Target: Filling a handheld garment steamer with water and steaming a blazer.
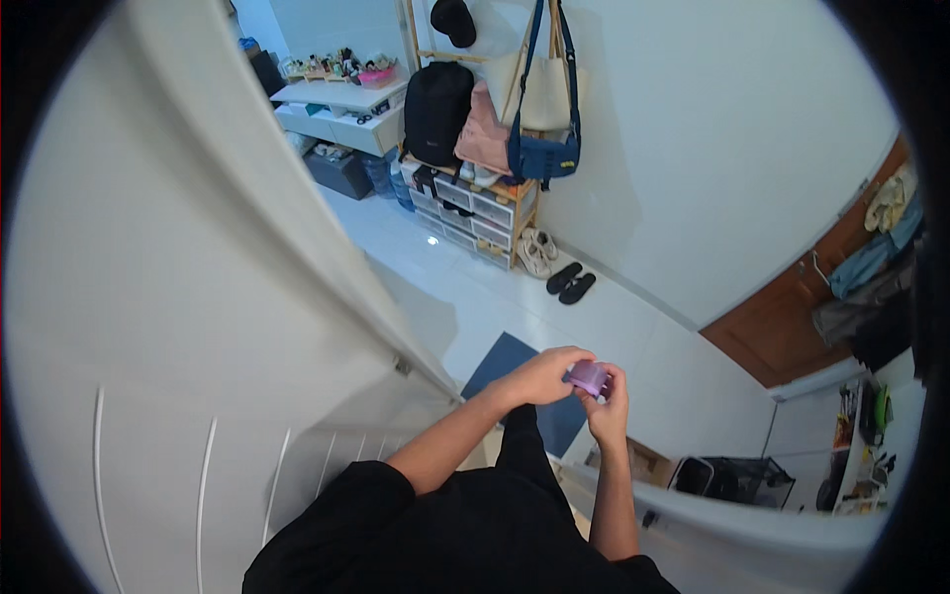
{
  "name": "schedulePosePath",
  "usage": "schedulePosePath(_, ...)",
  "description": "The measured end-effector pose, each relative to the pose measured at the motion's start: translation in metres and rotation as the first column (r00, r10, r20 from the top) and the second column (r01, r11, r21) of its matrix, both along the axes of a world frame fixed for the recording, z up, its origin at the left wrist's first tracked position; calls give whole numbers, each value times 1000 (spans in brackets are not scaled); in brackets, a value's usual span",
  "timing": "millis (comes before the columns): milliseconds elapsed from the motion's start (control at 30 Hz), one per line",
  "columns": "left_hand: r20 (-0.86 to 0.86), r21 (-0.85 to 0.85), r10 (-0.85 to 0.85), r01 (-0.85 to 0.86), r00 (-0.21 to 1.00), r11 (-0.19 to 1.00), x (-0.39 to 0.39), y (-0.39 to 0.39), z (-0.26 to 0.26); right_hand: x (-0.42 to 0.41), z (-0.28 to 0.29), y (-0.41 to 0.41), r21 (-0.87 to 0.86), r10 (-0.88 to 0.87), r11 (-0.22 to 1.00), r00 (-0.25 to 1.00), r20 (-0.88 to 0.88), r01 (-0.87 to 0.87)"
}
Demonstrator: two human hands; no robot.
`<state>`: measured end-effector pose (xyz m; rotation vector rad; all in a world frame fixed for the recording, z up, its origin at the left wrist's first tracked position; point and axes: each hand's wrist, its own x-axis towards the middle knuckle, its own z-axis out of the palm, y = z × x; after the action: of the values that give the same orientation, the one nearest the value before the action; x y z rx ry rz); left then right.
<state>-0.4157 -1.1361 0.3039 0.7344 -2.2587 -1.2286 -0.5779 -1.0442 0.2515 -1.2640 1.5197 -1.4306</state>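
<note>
A small purple, partly see-through container (589,377) is held between my two hands in front of my body. My left hand (548,376) grips its left side, thumb and fingers bent around it. On the right side, the fingers and thumb of my right hand (610,405) close on it. What the container holds cannot be told. Below the hands lies a dark blue floor mat (502,359), partly hidden by my arms and a leg in black trousers.
White walls stand close at left and lower right. Ahead, a wooden rack (524,211) bears bags and clear drawers. Black slippers (571,284) and light shoes (536,252) lie beside it. A brown door (772,338) with hanging clothes is at right; a black mesh crate (749,481) stands lower right.
</note>
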Motion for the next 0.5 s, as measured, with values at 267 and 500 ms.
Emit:
schedulePosePath(267,81,-97,35,-27,996,995,-62,-194,0,-58,-9,-207,177,-43,984,967,253,-3)
schedulePosePath(500,147,404,167,-213,975,889,-51,-344,2,-80,22,-383,318,208,871,868,451,-374)
